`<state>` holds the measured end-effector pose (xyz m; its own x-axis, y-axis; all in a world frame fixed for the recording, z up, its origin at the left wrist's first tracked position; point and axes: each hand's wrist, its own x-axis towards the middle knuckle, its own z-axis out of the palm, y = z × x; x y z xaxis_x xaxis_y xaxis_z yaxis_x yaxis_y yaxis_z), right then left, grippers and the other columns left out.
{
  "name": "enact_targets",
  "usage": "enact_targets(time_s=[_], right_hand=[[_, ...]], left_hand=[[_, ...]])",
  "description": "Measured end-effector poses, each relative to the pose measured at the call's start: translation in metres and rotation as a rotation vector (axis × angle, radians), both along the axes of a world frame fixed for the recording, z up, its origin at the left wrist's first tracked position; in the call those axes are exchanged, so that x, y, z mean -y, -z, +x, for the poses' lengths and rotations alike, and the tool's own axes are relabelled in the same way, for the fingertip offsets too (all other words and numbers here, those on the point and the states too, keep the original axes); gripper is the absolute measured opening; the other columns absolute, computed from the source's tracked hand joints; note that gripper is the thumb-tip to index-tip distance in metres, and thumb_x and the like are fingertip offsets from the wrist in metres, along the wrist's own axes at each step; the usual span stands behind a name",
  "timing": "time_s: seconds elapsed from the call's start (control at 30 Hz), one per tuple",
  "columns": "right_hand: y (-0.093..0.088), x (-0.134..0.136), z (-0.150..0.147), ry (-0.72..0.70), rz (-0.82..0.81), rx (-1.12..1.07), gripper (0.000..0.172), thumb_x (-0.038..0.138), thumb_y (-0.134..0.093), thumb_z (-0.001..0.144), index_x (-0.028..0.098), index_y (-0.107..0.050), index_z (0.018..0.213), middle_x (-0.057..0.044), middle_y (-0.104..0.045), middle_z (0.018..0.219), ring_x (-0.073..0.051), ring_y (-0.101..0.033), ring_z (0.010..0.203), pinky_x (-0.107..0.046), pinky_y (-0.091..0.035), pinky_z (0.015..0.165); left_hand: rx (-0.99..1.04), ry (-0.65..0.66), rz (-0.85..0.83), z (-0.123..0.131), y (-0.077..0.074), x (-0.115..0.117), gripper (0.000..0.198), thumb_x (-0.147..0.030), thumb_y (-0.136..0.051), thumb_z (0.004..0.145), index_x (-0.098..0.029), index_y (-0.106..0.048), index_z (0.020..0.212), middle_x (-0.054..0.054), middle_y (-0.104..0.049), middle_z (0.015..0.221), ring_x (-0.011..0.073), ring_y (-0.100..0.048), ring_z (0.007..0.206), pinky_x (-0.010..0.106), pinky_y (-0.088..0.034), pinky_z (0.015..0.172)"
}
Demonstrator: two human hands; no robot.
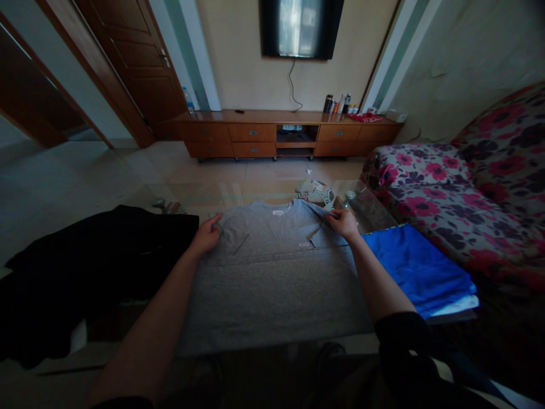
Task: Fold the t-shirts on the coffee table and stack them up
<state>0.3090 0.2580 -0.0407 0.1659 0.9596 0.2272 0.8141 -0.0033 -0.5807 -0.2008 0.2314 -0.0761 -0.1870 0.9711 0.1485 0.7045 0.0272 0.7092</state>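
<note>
A grey T-shirt [276, 289] lies spread on a glass-topped table, its collar at the far side and its sleeves turned in over the chest. My left hand [208, 234] is closed on the shirt's left shoulder edge, thumb on top. At the opposite shoulder, my right hand [344, 224] pinches the fabric, which lifts a little there. Left of the shirt is a heap of black clothing [106, 255]. To its right, a blue folded garment [419, 270] rests on a small stack.
Beyond the glass table [204, 193] stands a long wooden TV cabinet [253, 133] with bottles [340, 105] on top. A flower-patterned sofa [443, 210] borders the right side. A television [302, 28] hangs on the wall, and a wooden door [131, 62] is at the left.
</note>
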Motion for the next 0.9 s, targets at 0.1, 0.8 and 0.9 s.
enact_targets(time_s=[0.1,0.8,0.9], right_hand=[[0.001,-0.003,0.0,-0.127,0.092,0.023,0.033,0.027,-0.065,0.089,0.015,-0.079,0.117,-0.01,-0.077,0.115,-0.026,-0.07,0.105,-0.036,-0.053,0.097],[0.005,0.0,-0.021,-0.321,0.045,0.082,0.032,0.018,-0.069,0.086,0.017,-0.075,0.117,-0.007,-0.077,0.1,-0.021,-0.069,0.087,-0.029,-0.052,0.083],[0.002,0.008,-0.024,-0.34,0.052,0.101,0.027,0.026,-0.07,0.088,0.02,-0.076,0.114,-0.007,-0.076,0.1,-0.022,-0.068,0.088,-0.031,-0.052,0.084]], left_hand=[[-0.002,0.01,0.069,0.001,-0.003,-0.001,0.051,-0.025,-0.053,0.093,-0.016,-0.063,0.143,0.014,-0.066,0.139,0.0261,-0.063,0.126,0.042,-0.047,0.113],[-0.146,-0.009,0.263,0.023,-0.037,0.009,0.03,-0.037,-0.058,0.093,-0.021,-0.068,0.116,0.009,-0.073,0.112,0.0237,-0.068,0.104,0.038,-0.05,0.098],[-0.193,0.002,0.181,0.025,-0.054,0.021,0.025,-0.036,-0.06,0.09,-0.022,-0.071,0.107,0.006,-0.075,0.101,0.0228,-0.069,0.094,0.035,-0.051,0.089]])
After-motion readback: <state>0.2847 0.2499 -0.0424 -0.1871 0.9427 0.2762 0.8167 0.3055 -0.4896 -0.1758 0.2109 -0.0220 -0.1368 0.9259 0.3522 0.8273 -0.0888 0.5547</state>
